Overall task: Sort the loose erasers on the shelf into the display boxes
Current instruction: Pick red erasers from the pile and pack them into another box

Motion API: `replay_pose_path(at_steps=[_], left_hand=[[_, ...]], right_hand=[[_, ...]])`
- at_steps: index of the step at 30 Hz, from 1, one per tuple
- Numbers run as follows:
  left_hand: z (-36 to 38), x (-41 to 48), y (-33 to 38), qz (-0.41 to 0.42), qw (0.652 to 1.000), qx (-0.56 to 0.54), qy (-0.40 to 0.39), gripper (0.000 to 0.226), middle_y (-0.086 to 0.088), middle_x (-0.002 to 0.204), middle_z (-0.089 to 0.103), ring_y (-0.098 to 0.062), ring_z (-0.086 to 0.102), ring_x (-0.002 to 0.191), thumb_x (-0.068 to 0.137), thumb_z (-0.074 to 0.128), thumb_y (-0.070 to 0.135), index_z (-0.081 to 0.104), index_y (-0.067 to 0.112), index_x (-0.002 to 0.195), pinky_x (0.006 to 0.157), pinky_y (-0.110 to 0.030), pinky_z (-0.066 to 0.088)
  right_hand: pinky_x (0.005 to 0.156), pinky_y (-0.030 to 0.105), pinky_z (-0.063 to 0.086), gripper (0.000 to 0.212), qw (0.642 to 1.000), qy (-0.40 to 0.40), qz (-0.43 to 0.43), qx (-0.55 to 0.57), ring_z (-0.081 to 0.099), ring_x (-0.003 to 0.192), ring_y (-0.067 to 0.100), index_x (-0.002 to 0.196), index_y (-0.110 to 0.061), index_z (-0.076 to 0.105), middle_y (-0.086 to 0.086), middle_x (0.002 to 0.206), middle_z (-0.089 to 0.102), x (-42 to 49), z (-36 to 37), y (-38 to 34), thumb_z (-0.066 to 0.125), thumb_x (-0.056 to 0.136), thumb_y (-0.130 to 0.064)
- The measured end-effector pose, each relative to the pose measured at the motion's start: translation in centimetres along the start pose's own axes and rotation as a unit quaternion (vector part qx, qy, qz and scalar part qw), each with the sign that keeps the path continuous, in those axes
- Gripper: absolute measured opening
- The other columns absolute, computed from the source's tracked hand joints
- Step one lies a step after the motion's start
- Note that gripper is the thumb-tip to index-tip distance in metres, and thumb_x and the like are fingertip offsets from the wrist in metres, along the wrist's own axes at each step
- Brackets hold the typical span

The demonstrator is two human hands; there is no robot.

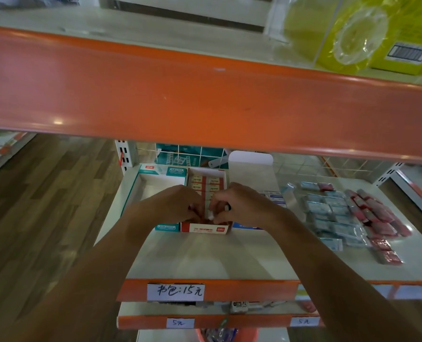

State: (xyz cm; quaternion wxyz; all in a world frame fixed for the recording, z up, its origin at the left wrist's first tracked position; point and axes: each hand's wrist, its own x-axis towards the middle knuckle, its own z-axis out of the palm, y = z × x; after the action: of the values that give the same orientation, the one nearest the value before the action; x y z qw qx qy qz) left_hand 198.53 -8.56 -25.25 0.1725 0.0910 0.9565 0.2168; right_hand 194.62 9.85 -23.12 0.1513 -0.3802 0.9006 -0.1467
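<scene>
left hand [180,206]: over the front half of the red display box [205,228]; fingers curled down into it, knuckles up; cannot tell whether the grip has hold of anything
right hand [240,206]: over the same box, just beside the left hand; grip closed to a fingertip pinch on a white eraser [210,215]
white eraser: small, low in the front of the red box, between the two hands
red display box: open top, on the shelf [205,255], rows of red-and-white erasers [206,183] packed in its back half; front half hidden by the hands
teal display box [166,227]: touching the red box on the left, open, white inside; near corner covered by the left wrist
loose erasers [338,213]: wrapped blue-grey packs in a spread on the right of the shelf, well apart from the boxes
red loose erasers [380,220]: wrapped, along the right edge of that spread, a couple nearer the shelf front
white flap [251,166]: stands upright behind the right hand
blue box [245,226]: only a sliver shows under the right wrist
upper shelf edge [205,99]: wide orange strip across the view, hides the back of the shelf
yellow packs [353,38]: on the upper shelf, top right
price tag [175,291]: handwritten, on the shelf's front edge
floor [44,193]: wood planks, left
</scene>
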Motion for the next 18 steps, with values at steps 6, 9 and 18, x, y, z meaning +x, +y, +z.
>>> replay_pose_path(at_steps=[6, 9, 18], left_hand=[[0.4, 0.2, 0.2, -0.013, 1.0, 0.02, 0.009, 0.01, 0.007, 0.106, 0.065, -0.008, 0.061, 0.087, 0.09, 0.063, 0.027, 0.066, 0.027, 0.099, 0.063, -0.01, 0.043], [0.4, 0.4, 0.4, -0.021, 0.999, 0.03, 0.002, 0.019, 0.003, 0.111, 0.064, -0.013, 0.064, 0.091, 0.091, 0.061, 0.028, 0.065, 0.023, 0.108, 0.072, -0.015, 0.049], [1.0, 1.1, 0.4, -0.039, 0.998, 0.052, 0.025, 0.022, 0.002, 0.106, 0.066, -0.014, 0.065, 0.088, 0.091, 0.061, 0.027, 0.061, 0.022, 0.113, 0.073, -0.018, 0.049]], right_hand=[[0.077, 0.025, 0.051, 0.019, 0.999, -0.052, -0.005, -0.004, 0.062, 0.091, 0.009, 0.106, -0.026, 0.068, -0.005, 0.106, 0.068, 0.7, 0.0, 0.0, 0.067, 0.087, -0.026], [0.082, 0.031, 0.054, 0.019, 0.998, -0.058, -0.002, -0.026, 0.064, 0.092, 0.01, 0.106, -0.027, 0.069, -0.006, 0.107, 0.07, 0.9, 0.1, -0.4, 0.066, 0.087, -0.024], [0.081, 0.031, 0.052, 0.012, 0.996, -0.036, 0.027, -0.075, 0.062, 0.082, 0.012, 0.096, -0.025, 0.071, -0.004, 0.097, 0.07, 1.1, 0.8, -1.0, 0.067, 0.085, -0.023]])
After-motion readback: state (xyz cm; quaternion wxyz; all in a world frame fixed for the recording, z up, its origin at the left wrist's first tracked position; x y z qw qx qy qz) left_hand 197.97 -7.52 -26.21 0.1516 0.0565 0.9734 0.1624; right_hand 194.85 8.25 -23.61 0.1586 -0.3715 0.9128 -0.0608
